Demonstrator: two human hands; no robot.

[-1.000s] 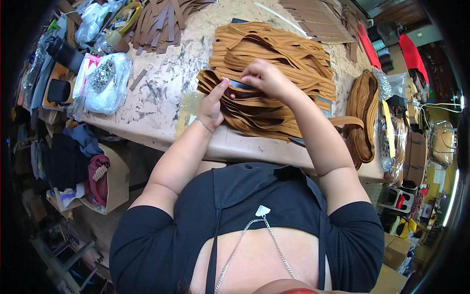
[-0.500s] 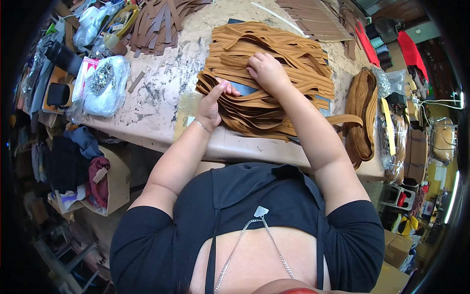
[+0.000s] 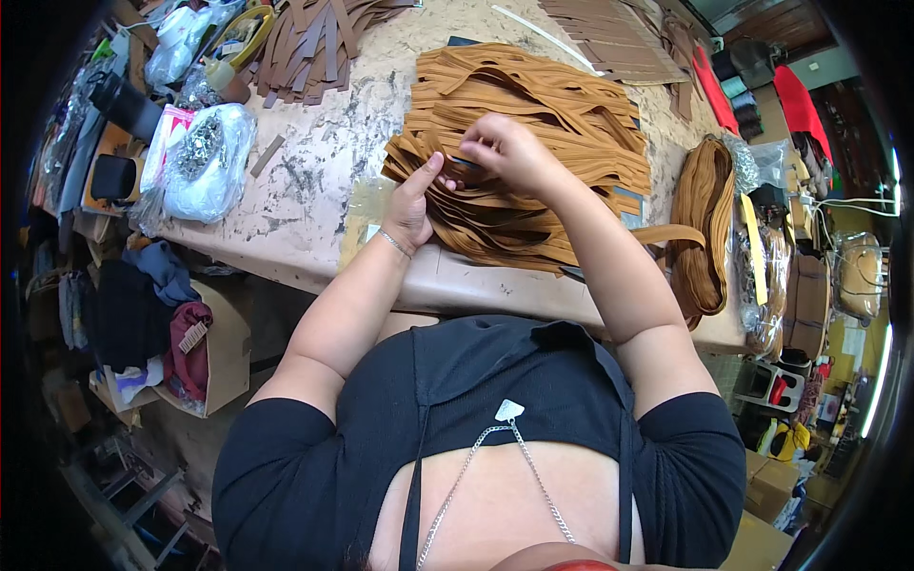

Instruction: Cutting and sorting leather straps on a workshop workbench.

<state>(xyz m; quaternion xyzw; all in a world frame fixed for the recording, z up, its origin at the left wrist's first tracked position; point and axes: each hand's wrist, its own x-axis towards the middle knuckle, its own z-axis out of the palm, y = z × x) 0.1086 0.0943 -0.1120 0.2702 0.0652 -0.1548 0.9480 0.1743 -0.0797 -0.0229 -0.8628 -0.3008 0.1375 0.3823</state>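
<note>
A broad pile of mustard-brown zipper tape strips (image 3: pixel 557 105) lies across the worktable in front of me. My left hand (image 3: pixel 411 205) is closed around a bunch of strip ends at the pile's left side, thumb on top. Just right of it, my right hand (image 3: pixel 519 157) is over the pile with its fingers bent in a pinch at a strip; the fingertips partly hide what they grip. From the pile's right side, one tape runs to a thick upright coil of the same tape (image 3: pixel 702 228).
Brown flat strips (image 3: pixel 309 43) are heaped at the back left, and more strips (image 3: pixel 619 43) lie at the back right. A plastic-wrapped bundle (image 3: pixel 205 167) stands on the left. The table's front edge (image 3: pixel 457 290) runs before my body. A cardboard box (image 3: pixel 224 352) with cloth sits below left.
My right hand has moved a little left and nearer to me, toward my left hand, and its fingers have curled in. The left hand keeps its hold on the strips.
</note>
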